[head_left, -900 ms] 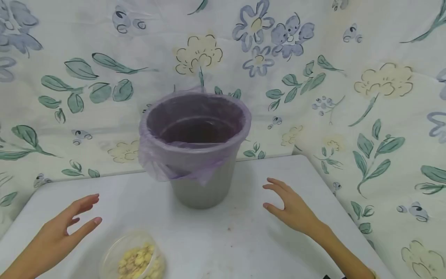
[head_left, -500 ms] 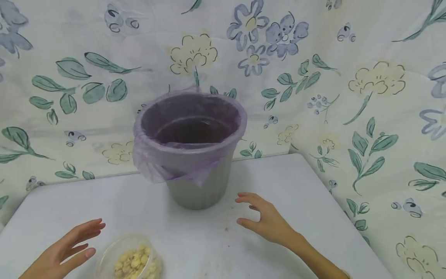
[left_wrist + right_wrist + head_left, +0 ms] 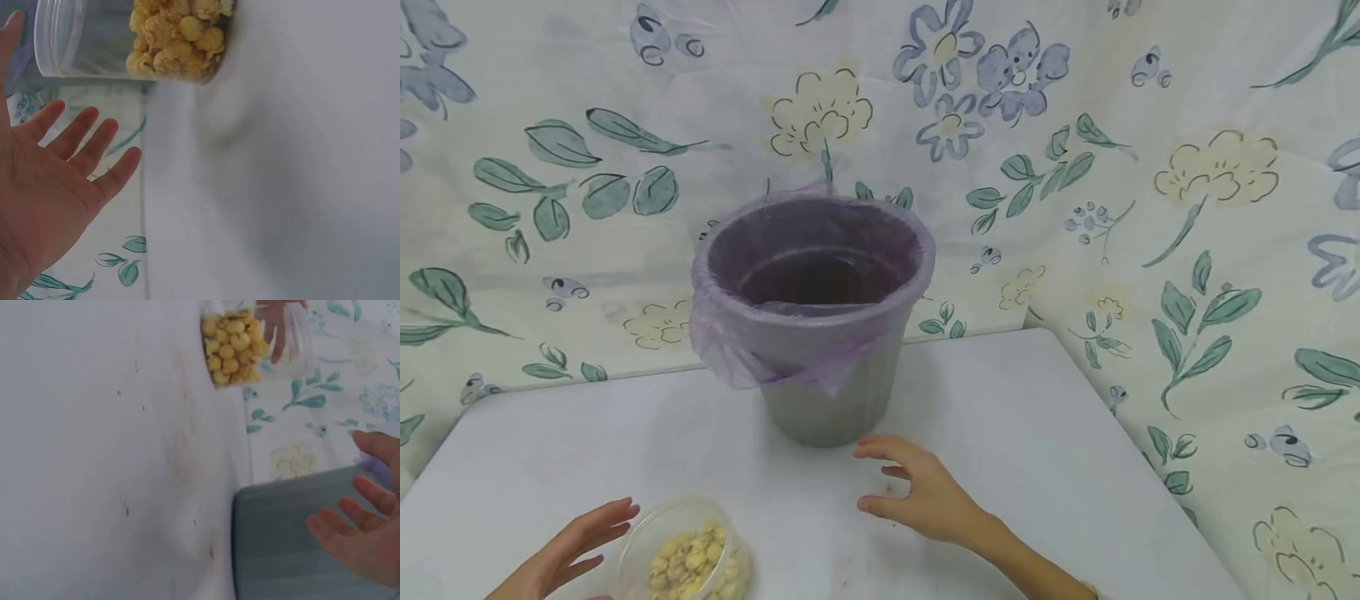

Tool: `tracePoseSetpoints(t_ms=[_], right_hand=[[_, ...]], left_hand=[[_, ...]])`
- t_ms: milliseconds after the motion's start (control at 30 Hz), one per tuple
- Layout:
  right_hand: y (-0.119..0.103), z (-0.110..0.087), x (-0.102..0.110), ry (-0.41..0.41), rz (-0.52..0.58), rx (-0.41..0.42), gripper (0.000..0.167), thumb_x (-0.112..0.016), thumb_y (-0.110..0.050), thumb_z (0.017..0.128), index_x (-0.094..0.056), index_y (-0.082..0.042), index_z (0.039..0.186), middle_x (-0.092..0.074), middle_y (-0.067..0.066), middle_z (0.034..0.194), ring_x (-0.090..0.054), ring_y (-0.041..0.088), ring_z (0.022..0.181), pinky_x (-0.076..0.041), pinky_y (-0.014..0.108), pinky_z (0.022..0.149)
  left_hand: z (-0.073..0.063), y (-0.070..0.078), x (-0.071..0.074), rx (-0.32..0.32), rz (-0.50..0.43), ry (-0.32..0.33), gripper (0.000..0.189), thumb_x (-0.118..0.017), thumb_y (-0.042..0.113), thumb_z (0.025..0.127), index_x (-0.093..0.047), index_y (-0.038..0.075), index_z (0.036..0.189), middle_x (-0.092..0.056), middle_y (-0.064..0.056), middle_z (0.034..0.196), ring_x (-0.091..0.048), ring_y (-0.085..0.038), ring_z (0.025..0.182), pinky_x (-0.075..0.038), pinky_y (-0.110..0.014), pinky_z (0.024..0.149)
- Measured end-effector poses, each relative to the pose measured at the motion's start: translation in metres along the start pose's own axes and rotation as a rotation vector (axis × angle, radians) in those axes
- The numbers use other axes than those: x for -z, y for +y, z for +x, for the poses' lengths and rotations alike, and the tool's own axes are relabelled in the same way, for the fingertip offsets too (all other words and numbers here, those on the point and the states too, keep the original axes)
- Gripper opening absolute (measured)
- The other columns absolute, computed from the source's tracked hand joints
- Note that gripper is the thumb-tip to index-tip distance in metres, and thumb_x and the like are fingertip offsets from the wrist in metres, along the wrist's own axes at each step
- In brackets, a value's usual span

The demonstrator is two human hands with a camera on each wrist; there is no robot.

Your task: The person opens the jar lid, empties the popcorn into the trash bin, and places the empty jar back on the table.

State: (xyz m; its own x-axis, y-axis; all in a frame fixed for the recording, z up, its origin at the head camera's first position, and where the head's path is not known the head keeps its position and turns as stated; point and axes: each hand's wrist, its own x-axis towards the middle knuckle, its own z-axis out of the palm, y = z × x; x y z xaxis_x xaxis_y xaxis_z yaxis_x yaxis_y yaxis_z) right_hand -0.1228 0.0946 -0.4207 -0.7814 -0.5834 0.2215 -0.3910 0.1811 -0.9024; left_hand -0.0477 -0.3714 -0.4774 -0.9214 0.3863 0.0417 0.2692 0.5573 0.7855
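Two bare hands reach in over a white table (image 3: 985, 392) on which a grey bin (image 3: 842, 412) stands upright, the landmark for everything around it. In front of the bin and to its left stands a clear jar (image 3: 100, 44), upright, its rounded mouth facing up; pale yellow popcorn (image 3: 178, 40) lies in the lower part of it. Further left of the bin than the jar, the left hand (image 3: 568, 546) is just beside the jar's wall, its fingers extended and parted, its grip released; part of the thumb is cut off in the head view. The right hand (image 3: 925, 492) is in front of the bin and slightly to its right, near the base, fingers gently bent, thumb apart, its grip also released. A thin purple liner (image 3: 730, 346) covers the bin's rim and hangs down outside it, lowest at the front and left. Small dark specks (image 3: 127, 511) dot the tabletop in front of the bin. Behind the bin hangs a white cloth (image 3: 1067, 50) printed with flowers and leaves.
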Motion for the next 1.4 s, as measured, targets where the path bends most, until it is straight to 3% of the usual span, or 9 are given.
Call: tracePoseSetpoints(t_ms=[133, 233, 367, 500, 600, 733, 867, 1133, 1400], right_hand=[[-0.001, 0.005, -0.013, -0.036, 0.028, 0.003, 0.051, -0.079, -0.013, 0.087, -0.059, -0.007, 0.134, -0.054, 0.002, 0.140, -0.052, 0.018, 0.127, -0.046, 0.043, 0.102], [-0.001, 0.010, -0.022, -0.055, 0.049, 0.008, 0.052, -0.080, -0.012, 0.087, -0.059, -0.004, 0.133, -0.054, 0.005, 0.140, -0.053, 0.018, 0.127, -0.047, 0.040, 0.102], [0.000, 0.016, -0.035, -0.074, 0.080, 0.001, 0.051, -0.080, -0.010, 0.086, -0.059, -0.004, 0.132, -0.054, 0.006, 0.139, -0.052, 0.016, 0.128, -0.047, 0.032, 0.100], [0.003, 0.021, -0.049, -0.091, 0.096, 0.010, 0.052, -0.081, -0.009, 0.085, -0.059, -0.005, 0.132, -0.056, 0.005, 0.137, -0.052, 0.013, 0.127, -0.047, 0.028, 0.099], [0.005, 0.024, -0.060, -0.105, 0.098, 0.030, 0.053, -0.080, -0.009, 0.086, -0.058, -0.007, 0.133, -0.058, 0.002, 0.135, -0.054, 0.015, 0.126, -0.048, 0.027, 0.098], [0.005, 0.027, -0.073, -0.132, 0.094, 0.027, 0.052, -0.080, -0.011, 0.086, -0.058, -0.009, 0.133, -0.059, -0.001, 0.134, -0.056, 0.018, 0.125, -0.048, 0.023, 0.096], [0.004, 0.030, -0.084, -0.163, 0.094, 0.004, 0.051, -0.080, -0.013, 0.087, -0.058, -0.010, 0.132, -0.059, -0.003, 0.133, -0.055, 0.015, 0.125, -0.047, 0.021, 0.094], [-0.001, 0.036, -0.103, -0.225, 0.084, 0.001, 0.055, -0.081, -0.012, 0.085, -0.056, -0.011, 0.134, -0.057, -0.005, 0.136, -0.054, 0.011, 0.124, -0.046, 0.018, 0.094], [-0.006, 0.041, -0.113, -0.265, 0.072, 0.022, 0.065, -0.083, -0.010, 0.083, -0.047, -0.009, 0.136, -0.054, 0.002, 0.138, -0.054, 0.010, 0.124, -0.047, 0.018, 0.093]], left_hand=[[0.000, -0.012, -0.004, 0.076, -0.115, -0.076, 0.086, -0.063, 0.008, 0.090, -0.019, 0.037, 0.158, -0.027, 0.036, 0.144, -0.039, 0.011, 0.123, -0.053, -0.035, 0.075], [0.002, -0.018, -0.008, 0.130, -0.236, -0.136, 0.082, -0.062, 0.016, 0.094, -0.017, 0.049, 0.154, -0.022, 0.042, 0.140, -0.038, 0.014, 0.120, -0.052, -0.052, 0.078], [0.004, -0.017, -0.015, 0.142, -0.391, -0.202, 0.075, -0.055, 0.017, 0.098, -0.018, 0.062, 0.145, -0.018, 0.048, 0.136, -0.034, 0.017, 0.119, -0.052, -0.045, 0.081], [0.003, -0.016, -0.029, 0.027, -0.459, -0.163, 0.084, -0.053, 0.001, 0.095, -0.023, 0.066, 0.140, -0.024, 0.044, 0.139, -0.036, 0.015, 0.120, -0.051, -0.027, 0.077], [0.000, -0.017, -0.041, -0.085, -0.507, -0.132, 0.095, -0.051, -0.014, 0.091, -0.027, 0.059, 0.147, -0.030, 0.037, 0.143, -0.038, 0.012, 0.121, -0.054, -0.030, 0.076], [0.001, -0.018, -0.052, -0.190, -0.607, -0.147, 0.102, -0.047, -0.025, 0.087, -0.028, 0.054, 0.150, -0.033, 0.028, 0.148, -0.038, 0.006, 0.125, -0.057, -0.039, 0.076], [0.002, -0.016, -0.057, -0.216, -0.649, -0.146, 0.099, -0.045, -0.023, 0.089, -0.030, 0.056, 0.147, -0.032, 0.025, 0.149, -0.041, 0.002, 0.126, -0.057, -0.041, 0.078], [-0.005, 0.004, -0.061, -0.076, -0.630, -0.056, 0.094, -0.044, -0.023, 0.091, -0.034, 0.052, 0.146, -0.040, 0.026, 0.143, -0.050, 0.000, 0.121, -0.057, -0.041, 0.081], [-0.003, 0.009, -0.055, 0.222, -0.806, -0.121, 0.066, -0.062, 0.008, 0.096, -0.038, 0.051, 0.141, -0.042, 0.034, 0.138, -0.051, -0.001, 0.120, -0.051, -0.035, 0.090]])
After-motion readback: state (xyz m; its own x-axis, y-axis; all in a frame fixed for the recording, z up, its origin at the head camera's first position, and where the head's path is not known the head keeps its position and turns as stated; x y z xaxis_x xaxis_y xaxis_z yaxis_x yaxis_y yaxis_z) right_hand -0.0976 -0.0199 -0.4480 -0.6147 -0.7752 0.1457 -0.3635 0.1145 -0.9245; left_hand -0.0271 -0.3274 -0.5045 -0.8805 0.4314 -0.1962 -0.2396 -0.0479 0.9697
